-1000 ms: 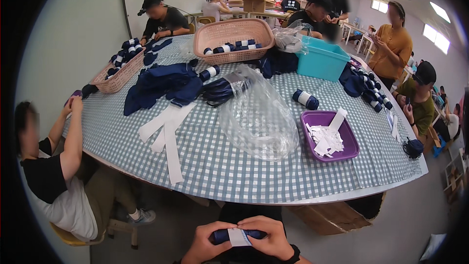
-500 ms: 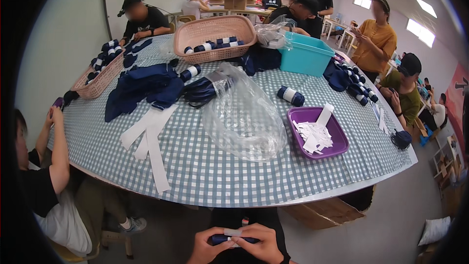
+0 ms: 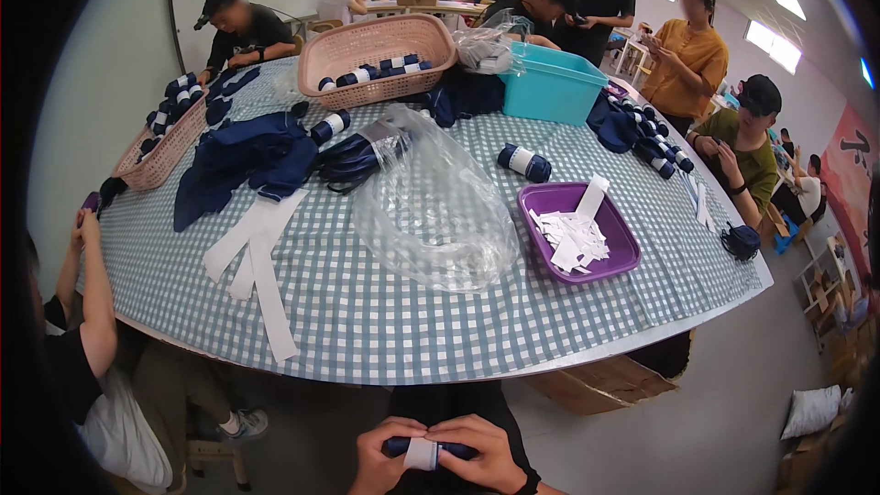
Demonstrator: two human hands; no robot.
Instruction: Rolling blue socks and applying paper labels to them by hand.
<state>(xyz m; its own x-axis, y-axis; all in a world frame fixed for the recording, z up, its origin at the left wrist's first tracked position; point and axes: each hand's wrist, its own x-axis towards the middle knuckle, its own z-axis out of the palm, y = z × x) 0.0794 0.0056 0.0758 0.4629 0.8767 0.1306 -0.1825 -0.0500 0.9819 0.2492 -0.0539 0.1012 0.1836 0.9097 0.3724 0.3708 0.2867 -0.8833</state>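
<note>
Over my lap, just off the near edge of the table, I hold a small navy fabric roll (image 3: pixel 397 446) level between both hands. A white paper strip (image 3: pixel 421 455) lies across its middle; whether it goes all the way round is hidden. My left hand (image 3: pixel 378 460) is closed on the left end and my right hand (image 3: pixel 484 455) on the right end, thumbs beside the strip. On the table, the nearest finished-looking navy roll with a white band (image 3: pixel 524 163) lies behind a purple tray (image 3: pixel 627 252) of white paper pieces (image 3: pixel 570 240).
A clear plastic bag (image 3: pixel 431 229), loose white strips (image 3: pixel 266 284) and navy cloth (image 3: pixel 240 160) lie on the checked tablecloth (image 3: pixel 385 339). Behind stand pink baskets (image 3: pixel 325 55) and a turquoise bin (image 3: pixel 555 87). Co-workers sit around; a cardboard box (image 3: pixel 605 385) is under the table's right side.
The white strip, earlier mostly along the top of the roll, now lies down over its front. My fingers have shifted around it. The view has turned slightly right.
</note>
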